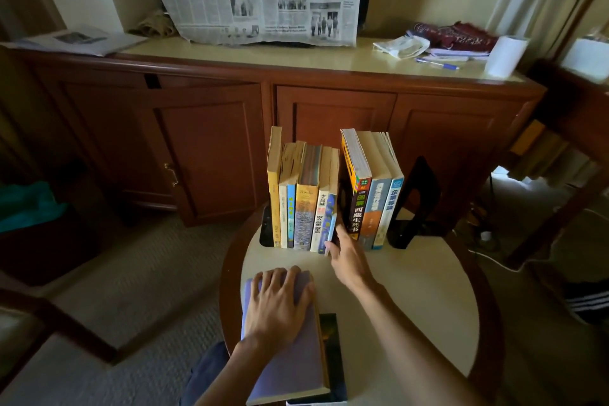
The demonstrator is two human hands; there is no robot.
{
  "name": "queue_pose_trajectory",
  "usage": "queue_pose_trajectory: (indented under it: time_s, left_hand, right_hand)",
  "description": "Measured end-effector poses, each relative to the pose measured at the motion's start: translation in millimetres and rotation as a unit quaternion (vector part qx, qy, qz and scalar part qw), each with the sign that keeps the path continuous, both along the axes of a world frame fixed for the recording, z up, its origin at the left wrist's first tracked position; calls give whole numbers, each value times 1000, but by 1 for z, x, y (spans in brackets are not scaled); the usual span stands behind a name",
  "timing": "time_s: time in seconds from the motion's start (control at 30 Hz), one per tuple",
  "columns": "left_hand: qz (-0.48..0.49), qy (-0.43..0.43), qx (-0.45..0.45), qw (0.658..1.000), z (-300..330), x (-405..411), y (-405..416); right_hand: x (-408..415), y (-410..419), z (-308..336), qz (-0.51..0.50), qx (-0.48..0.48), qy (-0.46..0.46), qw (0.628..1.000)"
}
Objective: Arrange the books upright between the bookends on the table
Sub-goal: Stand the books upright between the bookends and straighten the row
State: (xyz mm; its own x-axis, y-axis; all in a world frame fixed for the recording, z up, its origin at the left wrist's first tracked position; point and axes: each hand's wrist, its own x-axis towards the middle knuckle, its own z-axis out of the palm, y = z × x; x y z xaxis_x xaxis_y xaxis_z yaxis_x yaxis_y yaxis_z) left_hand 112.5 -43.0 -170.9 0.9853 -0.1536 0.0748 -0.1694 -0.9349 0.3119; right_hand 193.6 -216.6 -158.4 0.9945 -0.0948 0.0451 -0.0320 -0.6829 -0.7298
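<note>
Lavender-grey cover: the flat book (290, 339) lies on the near edge of the table (412, 306), on top of another dark-covered book (331, 336) and a white one that shows only as a sliver at the frame bottom. Its long axis runs away from the person, roughly toward the upright row.

The left hand (276, 303) rests palm down on its far end, fingers spread and slightly curled over the far edge; whether the thumb is under the cover cannot be told.

The right hand (346, 257) reaches forward into the gap between the two upright groups, fingers going in near the table surface. The thumb touches the blue-spined book at the right end of the left group of six books (303, 194). The fingertips are hidden in the dark gap, so a grip on anything there cannot be confirmed.

The right group of three books (372, 188) leans a little to the left at the top. The right bookend (415, 204), black, stands just beside it, with a small gap. The left bookend (265, 227) shows only as a dark sliver behind the yellow book.

Key relation: the gap sits straight ahead and slightly right of the flat book, which the left hand already rests on, so that hand is nearer; the right hand is at the gap. Judgement: the book must be tipped upright, spine toward the person, to go in.

The gap's depth is dark and unreadable. The spine titles are partly blurred.
</note>
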Motion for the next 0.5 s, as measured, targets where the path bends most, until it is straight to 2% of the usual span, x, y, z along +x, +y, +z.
queue_pose_trajectory:
  time_s: [0.23, 0.5]
  left_hand:
    - [1, -6, 6, 1000, 3, -1, -1]
    - [-9, 51, -10, 999, 3, 11, -1]
  right_hand:
    - [-4, 2, 3, 10, -34, -12, 999]
    - [-13, 4, 9, -36, 4, -35, 999]
